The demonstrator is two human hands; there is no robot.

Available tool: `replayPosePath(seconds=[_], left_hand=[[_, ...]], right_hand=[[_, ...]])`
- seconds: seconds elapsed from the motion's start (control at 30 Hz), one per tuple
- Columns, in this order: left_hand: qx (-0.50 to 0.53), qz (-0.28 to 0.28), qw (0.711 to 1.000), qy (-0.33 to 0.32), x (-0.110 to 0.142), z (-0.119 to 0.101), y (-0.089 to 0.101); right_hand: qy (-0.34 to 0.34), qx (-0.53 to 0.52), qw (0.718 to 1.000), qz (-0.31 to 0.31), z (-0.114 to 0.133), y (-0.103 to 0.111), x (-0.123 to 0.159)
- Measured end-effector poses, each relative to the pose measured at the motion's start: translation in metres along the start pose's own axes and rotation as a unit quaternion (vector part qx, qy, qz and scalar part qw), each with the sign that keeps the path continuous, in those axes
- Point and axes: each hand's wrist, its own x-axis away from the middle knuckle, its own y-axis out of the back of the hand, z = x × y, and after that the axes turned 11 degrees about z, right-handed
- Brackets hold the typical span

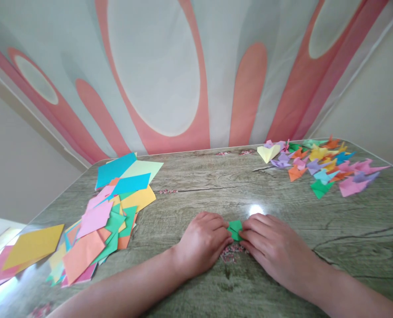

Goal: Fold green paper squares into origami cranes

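A small folded piece of green paper (235, 229) lies at the near middle of the table, between my two hands. My left hand (203, 240) rests on the tabletop with its fingers closed on the paper's left edge. From the other side, my right hand (269, 238) pinches the right edge between thumb and fingers. Both hands cover parts of the paper, so its full shape is hidden. A few fold lines show on its upper face.
Loose coloured paper sheets (97, 218) are heaped on the left of the wood-patterned table (196, 176). Several folded paper figures (322, 163) stand at the far right, beside a pale yellow paper heart (268, 153). A pink and grey patterned sheet (219, 88) hangs behind the table.
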Motion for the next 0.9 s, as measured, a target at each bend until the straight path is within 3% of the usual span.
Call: replayPosePath(seconds=[0.23, 0.43, 0.9], left_hand=[[0.002, 0.005, 1.0, 0.01, 0.0, -0.003, -0.002], [0.025, 0.018, 0.999, 0.041, 0.0, -0.003, 0.001], [0.135, 0.025, 0.977, 0.165, -0.006, -0.005, 0.0]], right_hand=[[-0.024, 0.0, 1.0, -0.015, 0.006, -0.008, -0.002], [-0.089, -0.085, 0.992, -0.016, 0.001, -0.011, -0.004], [-0.138, -0.082, 0.986, 0.032, 0.001, -0.007, -0.011]])
